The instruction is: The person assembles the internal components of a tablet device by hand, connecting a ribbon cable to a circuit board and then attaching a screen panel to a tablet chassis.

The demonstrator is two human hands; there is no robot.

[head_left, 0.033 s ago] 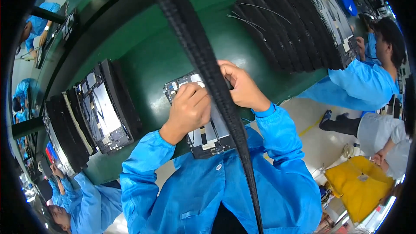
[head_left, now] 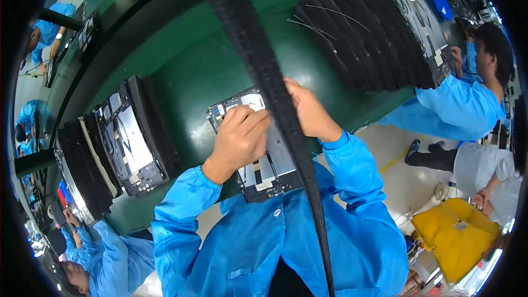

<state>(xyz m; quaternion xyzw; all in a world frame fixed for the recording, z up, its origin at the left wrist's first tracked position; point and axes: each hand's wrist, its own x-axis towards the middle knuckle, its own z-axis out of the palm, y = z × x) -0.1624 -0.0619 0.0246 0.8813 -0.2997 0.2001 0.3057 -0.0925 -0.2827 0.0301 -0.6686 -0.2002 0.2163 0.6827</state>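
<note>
Tablet [head_left: 279, 157] lies at the table's near edge [head_left: 192, 77], insides bare, work apparently unfinished, left hand [head_left: 242, 137] curled over it, right hand [head_left: 314, 113] partly behind a strap [head_left: 267, 80], any grip impossible to tell.

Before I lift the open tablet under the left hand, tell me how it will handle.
The tablet looks flat and straight-edged, so probably stiff and unlikely to roll. Its exposed circuit parts suggest it could be fragile.
</note>
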